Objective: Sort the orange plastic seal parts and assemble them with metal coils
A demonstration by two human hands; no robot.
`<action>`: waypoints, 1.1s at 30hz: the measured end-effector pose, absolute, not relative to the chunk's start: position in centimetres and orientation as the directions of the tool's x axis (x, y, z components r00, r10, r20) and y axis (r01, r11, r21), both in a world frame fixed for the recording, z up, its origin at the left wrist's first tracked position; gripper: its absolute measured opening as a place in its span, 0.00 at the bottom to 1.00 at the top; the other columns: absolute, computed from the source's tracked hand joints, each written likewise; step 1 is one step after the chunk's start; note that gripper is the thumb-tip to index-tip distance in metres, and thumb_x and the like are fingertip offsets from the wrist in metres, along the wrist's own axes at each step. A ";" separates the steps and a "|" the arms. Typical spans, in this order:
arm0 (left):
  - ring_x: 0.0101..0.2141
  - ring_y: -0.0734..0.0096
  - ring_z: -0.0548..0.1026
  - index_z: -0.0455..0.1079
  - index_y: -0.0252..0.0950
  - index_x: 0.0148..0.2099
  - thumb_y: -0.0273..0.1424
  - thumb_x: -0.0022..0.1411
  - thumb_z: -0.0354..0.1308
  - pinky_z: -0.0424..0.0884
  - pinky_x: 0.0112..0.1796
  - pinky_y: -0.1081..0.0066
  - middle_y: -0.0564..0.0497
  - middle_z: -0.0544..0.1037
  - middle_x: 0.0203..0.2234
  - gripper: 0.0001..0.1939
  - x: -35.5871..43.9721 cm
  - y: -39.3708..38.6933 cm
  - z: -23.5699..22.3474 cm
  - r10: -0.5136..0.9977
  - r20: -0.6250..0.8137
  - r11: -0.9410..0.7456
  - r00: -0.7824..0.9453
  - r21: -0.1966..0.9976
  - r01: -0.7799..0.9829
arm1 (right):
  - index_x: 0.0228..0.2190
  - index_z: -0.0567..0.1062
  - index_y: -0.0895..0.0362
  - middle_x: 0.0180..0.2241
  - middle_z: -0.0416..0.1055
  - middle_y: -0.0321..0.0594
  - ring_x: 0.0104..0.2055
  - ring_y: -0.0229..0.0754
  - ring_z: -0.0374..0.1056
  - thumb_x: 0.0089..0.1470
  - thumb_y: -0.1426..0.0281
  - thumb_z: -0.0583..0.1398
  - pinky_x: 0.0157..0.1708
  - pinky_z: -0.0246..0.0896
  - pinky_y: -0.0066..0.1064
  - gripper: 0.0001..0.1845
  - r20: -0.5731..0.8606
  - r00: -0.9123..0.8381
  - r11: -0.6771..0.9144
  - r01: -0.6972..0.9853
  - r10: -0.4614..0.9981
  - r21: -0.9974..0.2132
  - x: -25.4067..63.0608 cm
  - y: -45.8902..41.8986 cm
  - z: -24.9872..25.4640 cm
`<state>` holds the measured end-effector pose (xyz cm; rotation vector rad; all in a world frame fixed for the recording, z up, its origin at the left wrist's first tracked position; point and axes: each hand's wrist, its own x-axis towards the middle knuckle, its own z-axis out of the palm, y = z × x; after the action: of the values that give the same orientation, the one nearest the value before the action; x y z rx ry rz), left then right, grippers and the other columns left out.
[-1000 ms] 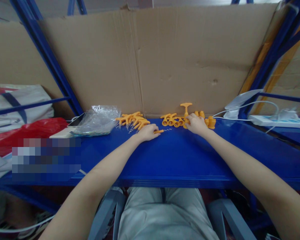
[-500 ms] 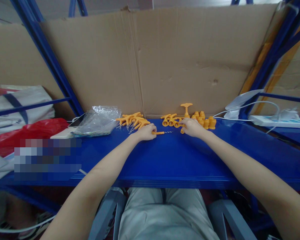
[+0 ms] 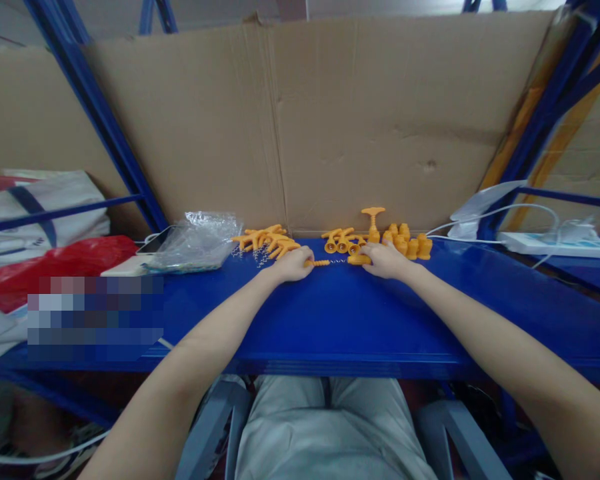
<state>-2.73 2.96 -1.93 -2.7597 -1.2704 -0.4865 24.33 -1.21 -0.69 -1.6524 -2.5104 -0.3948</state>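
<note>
My left hand point(image 3: 295, 263) is closed around the handle of a yellow plastic corkscrew point(image 3: 321, 263). Its threaded shaft and metal spiral point right. In my right hand point(image 3: 386, 259) is a yellow bell-shaped sleeve point(image 3: 356, 260), its wide end turned left toward the spiral's tip. A small space seems to lie between tip and sleeve. Behind my left hand lies a heap of yellow corkscrew handles point(image 3: 266, 238) with metal spirals. Beyond my right hand are several corkscrews lying fitted in sleeves point(image 3: 342, 245), one upright corkscrew point(image 3: 373, 220) and a group of loose sleeves point(image 3: 413, 247).
A clear plastic bag point(image 3: 195, 243) and a red bag point(image 3: 95, 260) lie on the left of the blue table point(image 3: 330, 320). Cardboard point(image 3: 380, 120) walls off the back. White cables and a power strip point(image 3: 560, 243) sit at the right.
My right hand has brought the sleeve out from the group and turned it on its side, facing the spiral. My left hand has stayed nearly still with the corkscrew.
</note>
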 end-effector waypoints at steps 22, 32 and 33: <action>0.35 0.62 0.75 0.64 0.38 0.45 0.29 0.66 0.47 0.72 0.36 0.64 0.45 0.74 0.41 0.08 -1.6 1.1 -1.5 0.669 0.467 -0.660 0.579 0.014 0.751 | 0.52 0.76 0.54 0.44 0.67 0.47 0.43 0.48 0.70 0.59 0.67 0.58 0.49 0.70 0.46 0.19 0.630 -0.481 0.695 0.707 0.609 -0.131 23.7 0.2 -2.4; 0.35 0.66 0.74 0.62 0.38 0.40 0.30 0.64 0.52 0.70 0.39 0.66 0.49 0.72 0.36 0.02 -2.0 2.2 -1.7 0.641 0.487 -0.726 0.593 0.133 0.675 | 0.53 0.74 0.53 0.44 0.65 0.48 0.45 0.50 0.68 0.59 0.68 0.58 0.46 0.71 0.47 0.20 0.658 -0.480 0.707 0.698 0.580 -0.114 23.2 0.1 -2.8; 0.35 0.66 0.74 0.62 0.38 0.40 0.31 0.64 0.52 0.70 0.38 0.67 0.50 0.72 0.35 0.03 -2.0 2.1 -1.7 0.642 0.489 -0.725 0.591 0.138 0.674 | 0.54 0.74 0.54 0.45 0.66 0.49 0.46 0.50 0.69 0.60 0.67 0.58 0.48 0.70 0.49 0.21 0.663 -0.487 0.724 0.679 0.568 -0.122 23.2 0.2 -2.7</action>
<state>-1.97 2.12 -1.65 -2.7462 -1.1376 -0.8054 23.25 0.16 -2.73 -0.9388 -2.2207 -0.2018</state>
